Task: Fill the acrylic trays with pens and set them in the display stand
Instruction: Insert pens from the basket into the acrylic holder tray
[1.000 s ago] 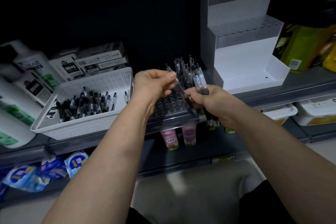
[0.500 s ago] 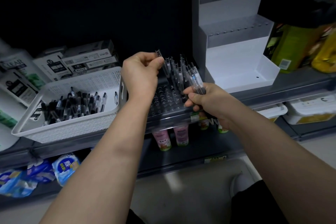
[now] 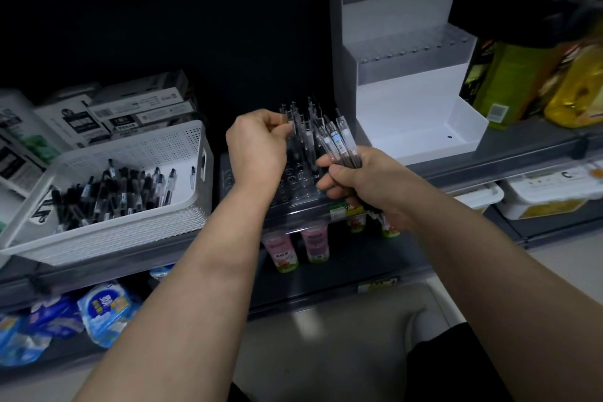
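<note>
The acrylic tray (image 3: pixel 293 202) sits at the shelf's (image 3: pixel 489 166) near edge. The right hand (image 3: pixel 355 183) grips a bundle of pens (image 3: pixel 339 143) at the tray's right. The left hand (image 3: pixel 257 147) pinches one pen (image 3: pixel 288 117) over the far holes. A crooked insertion could topple the standing pens (image 3: pixel 310 127). The display stand (image 3: pixel 408 101) is far right.

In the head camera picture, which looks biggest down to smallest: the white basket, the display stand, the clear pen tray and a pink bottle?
1. Display stand and white basket: they look about alike, and the basket is nearer, so I won't rank them.
2. Clear pen tray, partly hidden.
3. Pink bottle.
</note>
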